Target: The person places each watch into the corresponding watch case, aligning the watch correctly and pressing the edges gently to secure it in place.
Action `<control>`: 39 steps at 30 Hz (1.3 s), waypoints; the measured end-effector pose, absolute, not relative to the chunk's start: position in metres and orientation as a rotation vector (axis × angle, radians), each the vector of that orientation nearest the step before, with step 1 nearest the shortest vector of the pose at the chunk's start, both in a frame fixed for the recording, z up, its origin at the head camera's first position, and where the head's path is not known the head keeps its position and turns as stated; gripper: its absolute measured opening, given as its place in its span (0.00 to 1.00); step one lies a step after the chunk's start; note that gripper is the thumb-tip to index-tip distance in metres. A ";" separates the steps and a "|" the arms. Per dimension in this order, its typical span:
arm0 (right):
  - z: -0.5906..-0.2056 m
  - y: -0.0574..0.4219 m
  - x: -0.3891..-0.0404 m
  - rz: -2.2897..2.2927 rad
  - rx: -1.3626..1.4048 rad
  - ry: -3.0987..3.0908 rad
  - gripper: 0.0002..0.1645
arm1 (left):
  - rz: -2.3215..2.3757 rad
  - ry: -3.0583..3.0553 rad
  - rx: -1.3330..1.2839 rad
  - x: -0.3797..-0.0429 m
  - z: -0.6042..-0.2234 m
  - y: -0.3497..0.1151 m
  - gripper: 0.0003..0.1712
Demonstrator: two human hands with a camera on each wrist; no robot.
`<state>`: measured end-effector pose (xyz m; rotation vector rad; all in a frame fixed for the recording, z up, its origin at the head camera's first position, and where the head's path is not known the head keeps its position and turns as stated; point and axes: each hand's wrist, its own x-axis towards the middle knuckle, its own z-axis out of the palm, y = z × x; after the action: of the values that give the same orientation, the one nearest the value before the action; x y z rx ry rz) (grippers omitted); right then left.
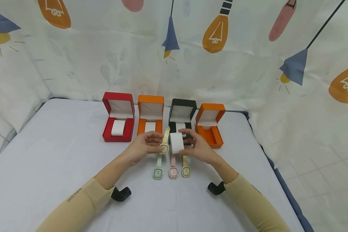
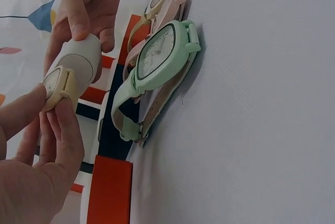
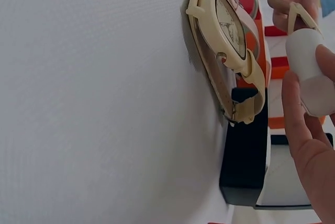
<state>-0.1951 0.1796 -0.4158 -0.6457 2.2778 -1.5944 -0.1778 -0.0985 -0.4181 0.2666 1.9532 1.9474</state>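
My left hand [image 1: 142, 146] pinches a pale yellow wristwatch [image 1: 164, 148] by its case, the strap pointing up. Close to its right, my right hand [image 1: 201, 148] grips a white watch cushion [image 1: 177, 143] between thumb and fingers. In the left wrist view the held watch [image 2: 63, 85] overlaps one end of the cushion [image 2: 84, 56]. On the table below the hands lie a mint green watch [image 1: 158, 173], a pink watch [image 1: 173, 172] and another yellow watch [image 1: 186, 171], side by side with their straps fastened.
Behind the hands stand a red box [image 1: 107, 133], an orange box [image 1: 140, 128], a black box [image 1: 184, 102] and a second orange box [image 1: 217, 138], lids raised. White cushions sit in the first three; the rightmost has none. A patterned curtain [image 1: 127, 61] hangs behind the white-covered table [image 1: 61, 145].
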 end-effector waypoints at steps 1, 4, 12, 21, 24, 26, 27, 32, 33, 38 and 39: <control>-0.416 0.179 -0.195 -1.595 -0.658 2.274 0.46 | 1.950 1.949 0.266 -0.178 -0.417 -0.098 0.29; -0.415 0.178 -0.195 -1.598 -0.674 2.261 0.45 | 1.954 1.942 0.272 -0.178 -0.416 -0.097 0.29; -0.416 0.177 -0.195 -1.573 -0.686 2.249 0.45 | 1.942 1.950 0.322 -0.178 -0.417 -0.098 0.28; -0.417 0.177 -0.194 -1.544 -0.701 2.238 0.45 | 1.904 1.955 0.392 -0.177 -0.417 -0.099 0.27; -0.416 0.177 -0.194 -1.531 -0.710 2.246 0.44 | 1.900 1.951 0.404 -0.176 -0.417 -0.098 0.27; -0.416 0.178 -0.194 -1.519 -0.714 2.253 0.44 | 1.901 1.944 0.411 -0.176 -0.417 -0.098 0.27; -0.416 0.178 -0.194 -1.515 -0.716 2.256 0.44 | 1.901 1.942 0.413 -0.176 -0.417 -0.098 0.27; -0.416 0.177 -0.194 -1.502 -0.710 2.270 0.44 | 1.906 1.938 0.425 -0.175 -0.419 -0.098 0.27; -0.416 0.176 -0.194 -1.505 -0.709 2.268 0.44 | 1.908 1.938 0.425 -0.175 -0.419 -0.098 0.27; -0.418 0.174 -0.194 -1.530 -0.714 2.257 0.45 | 1.922 1.941 0.447 -0.174 -0.419 -0.096 0.23; -0.419 0.174 -0.193 -1.539 -0.712 2.253 0.45 | 1.925 1.944 0.453 -0.174 -0.419 -0.095 0.22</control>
<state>-0.1935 0.1741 -0.4186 -0.7121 2.2527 -1.5391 -0.1741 -0.0953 -0.4192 0.4534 1.9437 1.9249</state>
